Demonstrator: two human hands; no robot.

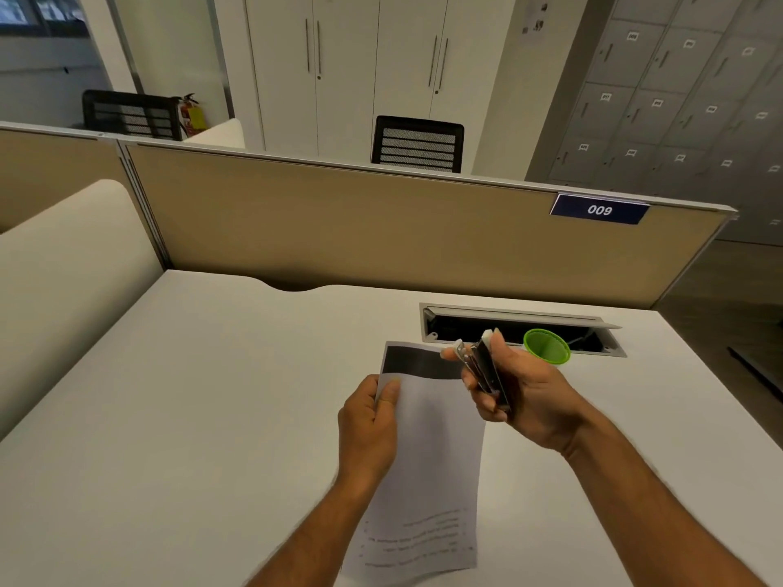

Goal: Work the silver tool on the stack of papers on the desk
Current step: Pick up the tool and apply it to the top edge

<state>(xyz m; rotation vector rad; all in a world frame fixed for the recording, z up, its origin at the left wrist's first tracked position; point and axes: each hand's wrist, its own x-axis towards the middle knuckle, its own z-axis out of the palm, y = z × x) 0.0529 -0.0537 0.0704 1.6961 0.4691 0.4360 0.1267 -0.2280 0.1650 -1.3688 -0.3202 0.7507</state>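
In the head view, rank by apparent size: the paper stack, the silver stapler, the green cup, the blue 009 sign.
1. paper stack
2. blue 009 sign
3. silver stapler and green cup: look alike; the right hand hides part of both, so unranked.

green cup [548,346], open cable tray [519,330], beige partition [360,222], grey lockers [678,99]

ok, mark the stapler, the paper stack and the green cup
stapler [483,368], head view, on its dark body in the right hand
paper stack [436,451], head view, on the blank middle of the top sheet
green cup [547,347], head view, on its inner wall
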